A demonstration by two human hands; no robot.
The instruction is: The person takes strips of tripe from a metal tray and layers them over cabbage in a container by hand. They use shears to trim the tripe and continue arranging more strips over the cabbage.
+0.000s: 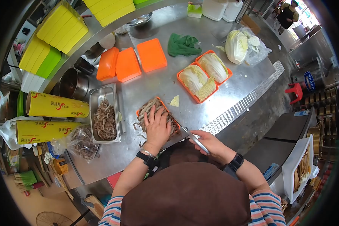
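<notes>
My left hand (157, 126) lies flat with fingers spread on a heap of brownish-grey strips (154, 103). These strips fill an orange tray (163, 102), and some spill over its left side. In my right hand (213, 145) is a silver-handled knife (200, 144); its blade is hard to make out beside the tray. Left of the tray stands a steel pan (117, 113) with more brownish strips. A clear plastic bag (83, 141) of similar strips lies beside the pan. A pale leaf scrap (174, 101) is on the steel table behind the tray.
Halved napa cabbages (213, 67) sit in orange trays, with a whole cabbage (236, 47) farther right. Orange containers (151, 55) and a green cloth (182, 45) lie at the back. Cling film boxes (56, 104) are at left. A person (287, 16) stands far off.
</notes>
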